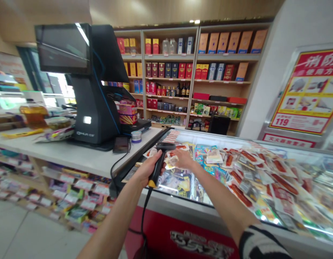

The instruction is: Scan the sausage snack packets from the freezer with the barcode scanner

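Left hand (149, 167) wraps around the handle of a black handheld scanner with a yellow tip at its base (158, 166); the right hand (182, 159) reaches to a clear packet with pale and yellow contents (171, 163), just beyond the scanner, though whether its fingers grip it I cannot tell. Largest is the tall wooden shelving (196, 57) at the back, filled with boxes and bottles. In front of it stretches a long chest-style display case with a pale rim and red front (193, 212); both hands are over its near left part. Many clear packets of reddish sausages (240, 194) lie across its right side. To the left, a white worktop (97, 162) bears a black checkout terminal with two screens (87, 108). Smaller still, a round clear tub with a purplish base (136, 136) sits beside the terminal. From the scanner's handle, a thin black cable (144, 216) hangs down the case's front.
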Tool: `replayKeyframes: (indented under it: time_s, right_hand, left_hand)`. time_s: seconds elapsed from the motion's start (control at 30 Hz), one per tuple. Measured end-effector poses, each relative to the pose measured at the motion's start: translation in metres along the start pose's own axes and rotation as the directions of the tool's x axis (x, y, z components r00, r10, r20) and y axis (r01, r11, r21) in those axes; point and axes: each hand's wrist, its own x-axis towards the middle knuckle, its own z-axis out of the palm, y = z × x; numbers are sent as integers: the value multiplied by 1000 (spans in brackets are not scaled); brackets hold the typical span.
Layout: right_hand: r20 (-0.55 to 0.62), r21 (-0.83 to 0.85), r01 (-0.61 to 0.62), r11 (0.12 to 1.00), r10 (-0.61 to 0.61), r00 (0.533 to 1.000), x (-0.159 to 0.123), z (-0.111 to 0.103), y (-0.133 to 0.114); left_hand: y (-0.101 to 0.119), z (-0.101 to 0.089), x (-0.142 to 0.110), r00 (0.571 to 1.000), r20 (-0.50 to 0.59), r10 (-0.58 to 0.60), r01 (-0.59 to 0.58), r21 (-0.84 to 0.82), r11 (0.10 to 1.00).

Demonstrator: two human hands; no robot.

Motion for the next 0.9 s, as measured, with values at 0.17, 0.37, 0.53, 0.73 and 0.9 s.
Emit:
replayKeyframes:
  time_s: [0.17, 0.37, 0.53, 0.73, 0.9]
  right_hand:
    - [162, -15, -88, 996, 89, 983, -9, 20, 1]
    - [-168, -64, -227, 972, 214, 962, -48, 16, 27]
    - [-409, -136, -335, 932, 255, 876, -61, -3, 51]
    - [-450, -162, -393, 905, 286, 846, -67, -8, 65]
    - [-437, -162, -437, 885, 332, 836, -69, -11, 67]
  left_hand:
    - [3, 2, -4, 1000, 0, 11, -11, 6, 1000]
    - [-1, 18, -2, 1000, 25, -3, 3, 28, 1000]
    - [-2, 35, -4, 990, 135, -34, 32, 17, 999]
    - [-4, 48, -2, 986, 160, -55, 51, 29, 998]
    - [-7, 57, 0, 977, 207, -56, 54, 14, 998]
